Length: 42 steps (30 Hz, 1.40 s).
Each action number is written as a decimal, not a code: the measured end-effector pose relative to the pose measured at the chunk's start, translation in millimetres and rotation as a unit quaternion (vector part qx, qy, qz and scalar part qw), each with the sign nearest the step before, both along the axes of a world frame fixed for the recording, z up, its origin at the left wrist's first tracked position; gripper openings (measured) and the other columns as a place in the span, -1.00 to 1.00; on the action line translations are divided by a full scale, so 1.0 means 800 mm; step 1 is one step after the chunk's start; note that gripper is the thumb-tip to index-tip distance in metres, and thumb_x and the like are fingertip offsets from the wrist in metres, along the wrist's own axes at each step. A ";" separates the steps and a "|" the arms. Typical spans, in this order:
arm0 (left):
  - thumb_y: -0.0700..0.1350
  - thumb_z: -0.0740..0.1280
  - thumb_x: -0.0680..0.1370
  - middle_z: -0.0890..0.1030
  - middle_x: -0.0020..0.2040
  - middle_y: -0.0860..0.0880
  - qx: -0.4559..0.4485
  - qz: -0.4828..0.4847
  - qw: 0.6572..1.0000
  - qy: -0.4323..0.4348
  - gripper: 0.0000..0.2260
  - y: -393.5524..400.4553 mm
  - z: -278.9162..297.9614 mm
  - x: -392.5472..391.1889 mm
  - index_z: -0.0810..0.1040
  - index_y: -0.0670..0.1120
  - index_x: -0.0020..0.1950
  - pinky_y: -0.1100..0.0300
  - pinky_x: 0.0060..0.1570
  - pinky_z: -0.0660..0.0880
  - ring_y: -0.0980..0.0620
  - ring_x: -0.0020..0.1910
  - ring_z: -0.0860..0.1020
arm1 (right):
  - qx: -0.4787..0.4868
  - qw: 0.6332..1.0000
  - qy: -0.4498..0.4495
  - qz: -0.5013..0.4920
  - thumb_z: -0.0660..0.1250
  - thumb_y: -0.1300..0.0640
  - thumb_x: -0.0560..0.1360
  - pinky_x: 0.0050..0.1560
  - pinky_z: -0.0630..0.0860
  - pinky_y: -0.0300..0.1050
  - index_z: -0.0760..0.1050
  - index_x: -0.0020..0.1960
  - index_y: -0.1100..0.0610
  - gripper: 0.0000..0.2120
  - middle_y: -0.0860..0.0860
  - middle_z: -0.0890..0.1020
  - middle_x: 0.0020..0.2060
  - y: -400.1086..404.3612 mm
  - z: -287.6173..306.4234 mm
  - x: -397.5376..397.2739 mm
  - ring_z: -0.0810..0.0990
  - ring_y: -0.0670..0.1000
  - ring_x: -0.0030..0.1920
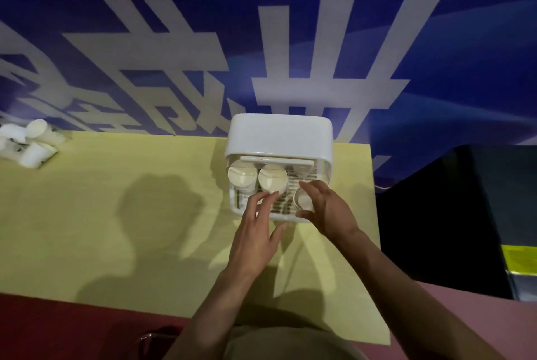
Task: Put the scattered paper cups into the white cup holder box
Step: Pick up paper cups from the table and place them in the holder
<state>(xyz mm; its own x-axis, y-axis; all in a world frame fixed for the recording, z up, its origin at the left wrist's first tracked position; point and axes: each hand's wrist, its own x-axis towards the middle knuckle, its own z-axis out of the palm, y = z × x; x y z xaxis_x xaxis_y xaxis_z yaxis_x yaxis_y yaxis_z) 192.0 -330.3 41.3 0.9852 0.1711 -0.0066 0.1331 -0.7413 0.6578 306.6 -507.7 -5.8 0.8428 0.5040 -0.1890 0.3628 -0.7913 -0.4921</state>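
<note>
Head view: my right hand (325, 208) pinches a paper cup (304, 199) inside the white cup holder box (279, 138), right of two seated cups (272, 179); my left hand (255, 231) spreads loose at the box's front. Scattered cups (32, 138) lie far left on the bench (116, 185).

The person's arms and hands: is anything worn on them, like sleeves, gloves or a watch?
Nothing shows. The left hand and right hand are bare, with no gloves, and I see no rings. Both forearms are uncovered from wrist to frame edge: no sleeves, watch or bracelet in view.
</note>
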 end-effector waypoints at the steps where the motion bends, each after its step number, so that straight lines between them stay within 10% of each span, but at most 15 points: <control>1: -0.03 0.44 0.56 0.30 0.42 0.10 0.001 0.002 1.000 0.001 -0.42 0.005 0.001 -0.005 0.29 0.10 0.53 0.24 0.23 0.48 0.11 0.36 0.42 | -0.013 1.000 0.013 0.002 0.51 -0.08 0.50 0.22 0.53 0.00 0.32 0.58 0.06 -0.26 0.05 0.44 0.47 0.005 -0.004 0.003 0.55 0.15 0.34; 15: 0.03 0.43 0.57 0.33 0.35 0.17 -0.071 0.030 0.996 0.035 -0.45 0.126 -0.006 -0.054 0.30 0.15 0.51 0.11 0.13 0.57 0.15 0.24 0.48 | 0.027 0.996 -0.077 -0.029 0.54 -0.06 0.48 0.12 0.62 0.07 0.50 0.38 0.15 -0.44 0.10 0.57 0.31 0.073 0.051 -0.050 0.58 0.17 0.26; 31: -0.15 0.44 0.56 0.39 0.29 0.07 -0.069 0.257 0.964 -0.015 -0.52 0.686 -0.032 -0.177 0.42 0.01 0.46 0.03 0.09 0.60 0.03 0.20 0.54 | 0.071 0.983 -0.073 0.152 0.35 -0.18 0.58 0.08 0.62 0.04 0.45 0.42 0.03 -0.51 -0.02 0.54 0.31 0.676 0.105 -0.126 0.57 0.07 0.22; 42: -0.08 0.54 0.45 0.41 0.34 -0.15 0.011 0.283 0.959 0.006 -0.36 0.941 -0.062 -0.102 0.38 -0.09 0.47 -0.06 0.33 0.35 -0.22 0.31 0.39 | 0.027 0.982 -0.071 0.175 0.45 -0.13 0.55 -0.06 0.65 0.06 0.42 0.42 0.01 -0.49 -0.02 0.40 0.44 0.853 0.080 -0.086 0.56 0.07 0.20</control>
